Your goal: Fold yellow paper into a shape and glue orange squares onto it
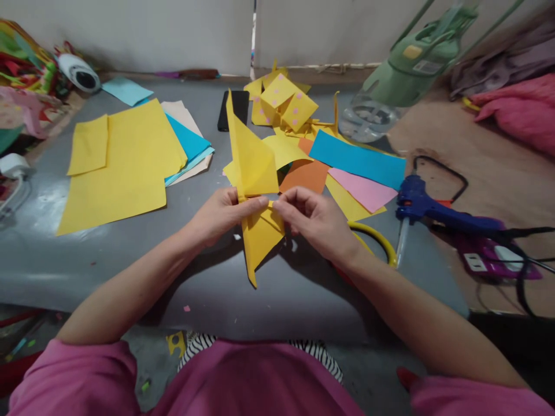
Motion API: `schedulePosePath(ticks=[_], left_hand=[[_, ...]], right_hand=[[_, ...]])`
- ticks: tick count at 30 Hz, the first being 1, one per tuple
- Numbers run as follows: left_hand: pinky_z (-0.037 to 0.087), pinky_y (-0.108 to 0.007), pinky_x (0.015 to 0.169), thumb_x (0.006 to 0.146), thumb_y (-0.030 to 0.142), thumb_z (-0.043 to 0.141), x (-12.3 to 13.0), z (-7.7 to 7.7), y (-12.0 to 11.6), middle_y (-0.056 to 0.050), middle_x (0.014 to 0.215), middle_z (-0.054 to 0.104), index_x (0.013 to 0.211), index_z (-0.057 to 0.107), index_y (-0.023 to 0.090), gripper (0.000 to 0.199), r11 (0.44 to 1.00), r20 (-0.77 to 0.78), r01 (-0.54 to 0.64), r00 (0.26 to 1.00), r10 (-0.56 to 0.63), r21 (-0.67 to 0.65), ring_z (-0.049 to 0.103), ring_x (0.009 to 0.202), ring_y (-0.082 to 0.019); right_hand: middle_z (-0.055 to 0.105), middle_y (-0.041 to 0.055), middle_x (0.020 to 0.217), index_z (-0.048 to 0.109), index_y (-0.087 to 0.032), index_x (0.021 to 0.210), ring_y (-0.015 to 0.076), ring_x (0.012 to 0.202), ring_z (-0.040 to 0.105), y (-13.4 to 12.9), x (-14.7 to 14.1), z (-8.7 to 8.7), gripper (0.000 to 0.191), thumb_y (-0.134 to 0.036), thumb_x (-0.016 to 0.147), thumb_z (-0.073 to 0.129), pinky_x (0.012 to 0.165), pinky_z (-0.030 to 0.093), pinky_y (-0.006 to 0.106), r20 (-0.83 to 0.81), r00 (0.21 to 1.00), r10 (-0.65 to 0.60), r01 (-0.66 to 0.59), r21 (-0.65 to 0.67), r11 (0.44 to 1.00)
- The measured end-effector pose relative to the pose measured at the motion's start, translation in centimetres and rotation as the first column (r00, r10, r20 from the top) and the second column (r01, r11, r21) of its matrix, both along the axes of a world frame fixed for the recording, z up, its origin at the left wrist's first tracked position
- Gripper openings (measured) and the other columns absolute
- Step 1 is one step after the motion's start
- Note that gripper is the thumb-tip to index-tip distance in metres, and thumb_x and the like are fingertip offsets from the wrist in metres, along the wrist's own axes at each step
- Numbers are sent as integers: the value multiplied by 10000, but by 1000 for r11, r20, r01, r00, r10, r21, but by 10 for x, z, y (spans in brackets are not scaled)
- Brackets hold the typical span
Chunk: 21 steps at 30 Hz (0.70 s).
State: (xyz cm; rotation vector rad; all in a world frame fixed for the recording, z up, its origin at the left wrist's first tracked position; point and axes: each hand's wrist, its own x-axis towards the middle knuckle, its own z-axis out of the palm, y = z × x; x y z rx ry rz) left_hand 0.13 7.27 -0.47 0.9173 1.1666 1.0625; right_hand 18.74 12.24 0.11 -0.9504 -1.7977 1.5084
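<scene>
- Two grips, left hand point(223, 215) and right hand point(318, 222), pinched closed on folded yellow paper point(254, 164).
- Paper: over surface point(212, 297), toward its near edge's middle.
- Apparent step: shaping the paper's middle.
- Next move: probably needs even pressure.

Through my feed I see a grey counter point(208, 306) with a black phone point(243, 107) lying on it. Left of the phone I have yellow sheets point(134, 156); just right, dotted yellow paper shapes point(278, 92); farther right, a green bottle point(401, 78).
</scene>
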Motion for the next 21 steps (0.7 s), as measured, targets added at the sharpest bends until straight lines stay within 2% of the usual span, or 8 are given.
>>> schedulePosePath(ticks=[5,9,14,19,21], left_hand=[[538,-235,689,752,426,809,-1,-1,-1,-72,957,785,968,762,163,343,999,-29,0,1000,1,39,708,803,-166],[543,-274,736,734,436,810,-1,-1,-1,-65,906,766,920,750,155,342,998,-98,13,995,-7,64,692,803,-176],[547,-282,741,702,412,816,0,1,-3,-50,876,750,897,740,149,336,996,-147,5,989,9,91,671,779,-168],[549,-266,744,720,422,816,-1,-1,-3,-43,871,751,903,744,159,329,997,-116,36,993,-27,75,675,788,-162],[550,-259,736,730,443,810,-3,-2,-1,-55,896,758,939,750,163,355,997,-84,72,994,-68,40,689,817,-172]], right_hand=[[548,-48,649,582,-206,799,82,509,472,1,-1,-4,353,-536,867,688,476,394,239,21,1000,19,-20,44,999],[611,-18,745,620,-199,858,95,573,511,2,0,-6,317,-508,867,690,510,407,243,67,997,32,-40,118,992],[601,-8,746,632,-198,902,119,633,510,1,2,-6,266,-465,911,634,550,396,255,133,990,54,-78,176,981],[620,17,837,592,-207,907,149,743,549,0,3,-7,257,-463,924,610,619,429,273,134,987,88,-109,161,981],[595,2,801,580,-210,898,137,707,538,0,3,-7,255,-461,939,587,603,425,267,118,990,81,-96,123,988]])
